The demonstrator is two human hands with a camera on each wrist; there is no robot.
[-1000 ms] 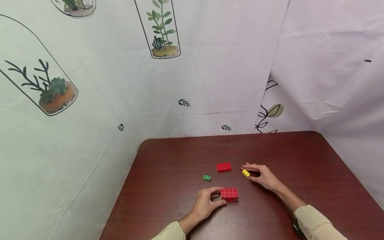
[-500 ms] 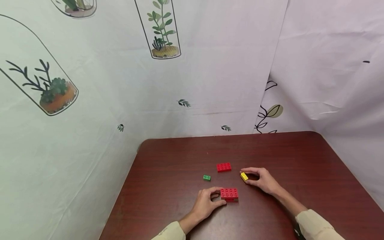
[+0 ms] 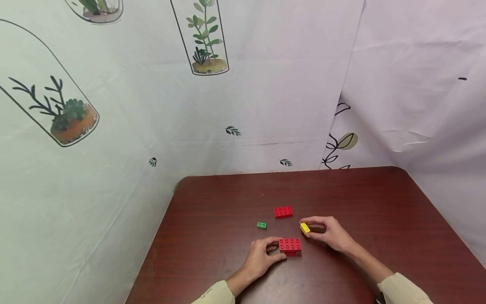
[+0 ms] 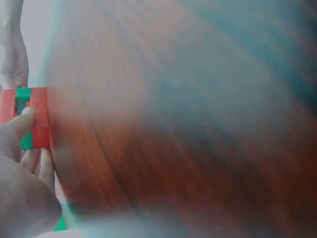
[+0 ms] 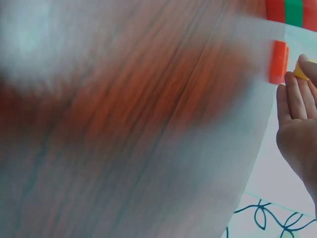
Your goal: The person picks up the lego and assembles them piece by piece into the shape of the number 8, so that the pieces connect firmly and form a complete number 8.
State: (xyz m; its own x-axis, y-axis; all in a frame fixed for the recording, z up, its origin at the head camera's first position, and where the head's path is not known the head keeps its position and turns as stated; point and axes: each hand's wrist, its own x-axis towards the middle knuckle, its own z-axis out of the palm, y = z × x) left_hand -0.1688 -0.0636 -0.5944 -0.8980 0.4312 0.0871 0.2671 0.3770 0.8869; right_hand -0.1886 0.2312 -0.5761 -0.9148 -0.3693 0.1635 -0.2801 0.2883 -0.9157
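A stack of toy building bricks (image 3: 290,247) with a red studded top stands near the middle of the table. My left hand (image 3: 260,257) grips its left end between thumb and fingers. In the left wrist view the brick stack (image 4: 40,114) shows red layers with green between them. Behind and to the right of the stack, my right hand (image 3: 334,233) pinches a small yellow brick (image 3: 305,229) between thumb and fingertips. The right wrist view shows the yellow brick (image 5: 300,70) partly hidden by the thumb.
A flat red brick (image 3: 283,212) lies behind the stack, and a small green brick (image 3: 262,225) lies to its left. The dark red table (image 3: 212,198) ends at the back against a pale cloth wall (image 3: 258,105) printed with plants.
My right hand has moved left and toward the near side with the yellow brick, closer to the stack. The left hand and the stack have stayed in place.
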